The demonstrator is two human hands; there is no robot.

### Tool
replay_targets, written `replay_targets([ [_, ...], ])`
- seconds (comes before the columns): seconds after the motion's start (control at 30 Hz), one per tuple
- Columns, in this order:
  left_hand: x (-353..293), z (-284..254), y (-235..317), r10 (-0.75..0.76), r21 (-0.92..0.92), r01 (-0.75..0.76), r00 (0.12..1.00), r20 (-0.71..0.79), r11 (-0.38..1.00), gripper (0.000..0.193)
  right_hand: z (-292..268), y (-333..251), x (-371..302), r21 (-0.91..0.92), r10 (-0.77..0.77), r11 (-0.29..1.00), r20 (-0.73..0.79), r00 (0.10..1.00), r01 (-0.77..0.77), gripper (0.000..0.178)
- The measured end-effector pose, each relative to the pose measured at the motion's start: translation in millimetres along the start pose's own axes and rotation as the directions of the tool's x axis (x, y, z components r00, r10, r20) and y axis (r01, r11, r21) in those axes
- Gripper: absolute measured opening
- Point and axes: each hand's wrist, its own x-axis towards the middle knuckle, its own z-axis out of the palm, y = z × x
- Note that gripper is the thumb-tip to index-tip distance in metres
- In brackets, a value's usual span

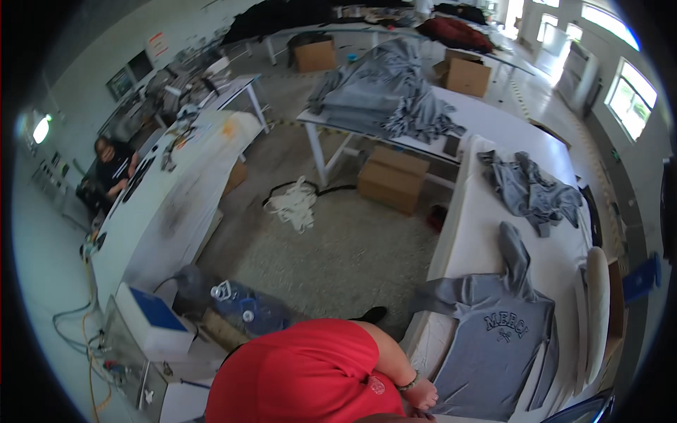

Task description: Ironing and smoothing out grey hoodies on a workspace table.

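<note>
- Hoodie, grey with dark lettering and a small emblem on its chest, lies flat beside and beyond the left hand, its hood pointing away from the grip.
- Left hand, a beaded bracelet at the wrist, rests at the near left edge of the garment; the fingers look bent, but whether they have hold of any cloth cannot be told.
- Right hand is out of view, its grip impossible to read.
- Red shirt of the wearer fills the space just left of the grip.
- Table, covered in white, runs from the grip into the distance, bearing a crumpled garment beyond the hood.
- Padded board, long and pale, stands to the right of the grip, past the far sleeve.
- Garment pile, also grey, is heaped on a table well beyond the grip, with a carton on the floor below.
- Bottles, large and clear, lie left of the grip, near a white machine with a blue panel.
- Co-worker in dark clothing sits far off to the left, at a long worktable.
</note>
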Motion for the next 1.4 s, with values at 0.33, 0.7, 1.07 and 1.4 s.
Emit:
replay_targets([
  [0.33, 0, -1, -6, 0.039, 0.125, -0.044, 0.998, 0.039, 0.991, 0.025, -43, 59, 113, -0.499, -0.058, 0.866, -0.028, 0.998, 0.036, 0.052],
  [0.7, -9, -40, 7, 0.063, 0.122, -0.099, 0.962, 0.267, 0.988, 0.027, 40, -83, 60, -0.762, -0.676, 0.579, -0.248, 0.694, 0.292, 0.059],
  [1.07, -25, -82, -36, -0.390, 0.058, 0.386, 0.907, 0.161, 0.921, 0.019, 52, -95, 52, -0.654, -0.713, 0.644, -0.324, 0.622, 0.397, 0.060],
  [1.4, -90, -107, -150, -0.720, 0.198, 0.882, 0.464, -0.515, 0.427, 0.019, 43, -114, 41, -0.645, -0.728, 0.640, -0.335, 0.599, 0.417, 0.058],
])
